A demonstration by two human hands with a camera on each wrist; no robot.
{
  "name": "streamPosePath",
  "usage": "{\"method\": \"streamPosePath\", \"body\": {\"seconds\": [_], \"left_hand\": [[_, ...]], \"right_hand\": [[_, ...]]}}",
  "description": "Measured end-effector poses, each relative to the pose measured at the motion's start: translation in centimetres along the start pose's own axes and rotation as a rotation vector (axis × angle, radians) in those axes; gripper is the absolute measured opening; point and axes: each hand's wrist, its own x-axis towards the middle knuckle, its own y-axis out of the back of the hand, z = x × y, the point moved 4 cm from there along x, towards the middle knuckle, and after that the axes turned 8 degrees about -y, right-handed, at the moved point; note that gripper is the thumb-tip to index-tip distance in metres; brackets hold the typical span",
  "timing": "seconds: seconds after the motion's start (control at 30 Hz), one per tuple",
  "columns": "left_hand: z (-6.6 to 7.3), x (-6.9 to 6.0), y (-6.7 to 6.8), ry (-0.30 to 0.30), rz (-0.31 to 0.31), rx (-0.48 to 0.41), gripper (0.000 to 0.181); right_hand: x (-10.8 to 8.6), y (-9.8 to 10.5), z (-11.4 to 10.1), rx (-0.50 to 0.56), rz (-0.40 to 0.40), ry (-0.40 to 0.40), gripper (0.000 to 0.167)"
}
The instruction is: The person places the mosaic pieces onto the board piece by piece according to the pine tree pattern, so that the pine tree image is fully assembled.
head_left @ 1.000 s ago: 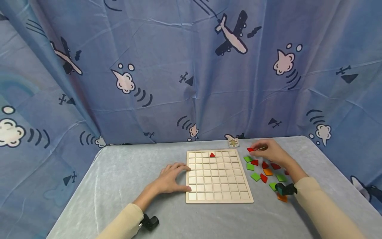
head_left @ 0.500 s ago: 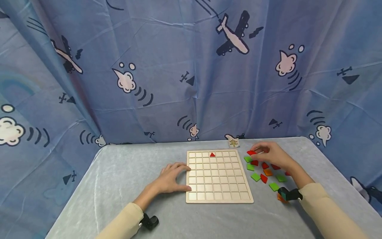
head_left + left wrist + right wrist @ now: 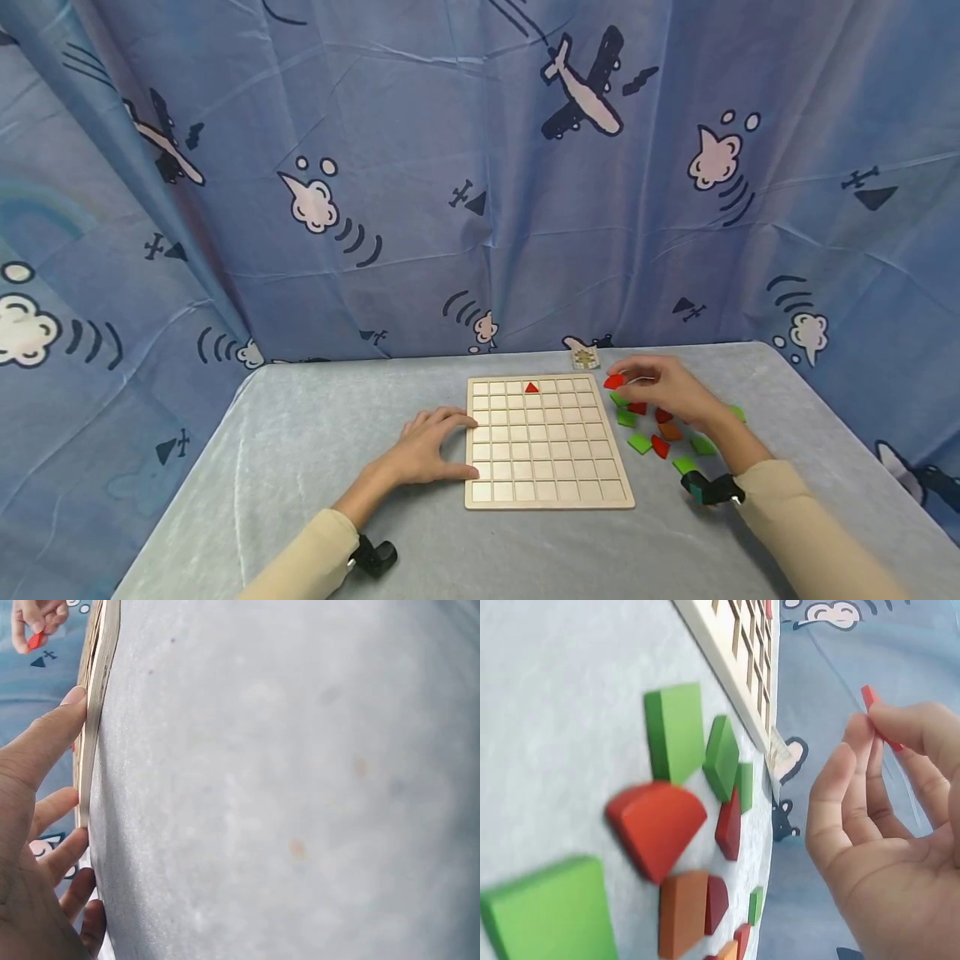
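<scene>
A square wooden grid board [image 3: 546, 451] lies on the table, with one red triangle [image 3: 532, 387] in a cell of its far row. My left hand [image 3: 431, 450] rests at the board's left side, thumb and fingertips touching the edge; in the left wrist view the fingers [image 3: 56, 806] look relaxed along the board's rim [image 3: 96, 712]. My right hand [image 3: 663, 390] pinches a small red block [image 3: 614, 382] above the table, just past the board's far right corner. In the right wrist view this block [image 3: 869, 697] shows edge-on between thumb and fingers, its outline partly hidden.
Several loose wooden pieces lie right of the board: green diamonds [image 3: 640, 443], red fan-shaped blocks [image 3: 660, 447] and an orange one [image 3: 670, 431]. A small patterned card [image 3: 585, 357] sits behind the board. A blue printed curtain [image 3: 420, 192] hangs behind the table.
My right hand has shifted left toward the board with the red block in its pinch. My left hand stays at the board's edge.
</scene>
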Motion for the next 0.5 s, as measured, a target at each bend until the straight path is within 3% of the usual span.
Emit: {"method": "streamPosePath", "body": {"seconds": [0.17,0.5], "left_hand": [[-0.1,0.0,0.0,0.001,0.003,0.003,0.074],[-0.1,0.1,-0.1,0.001,0.013,0.004,0.074]], "right_hand": [[0.3,-0.7,-0.5,0.023,-0.018,0.019,0.037],[1.7,-2.2,-0.7,0.032,-0.021,-0.016,0.039]]}}
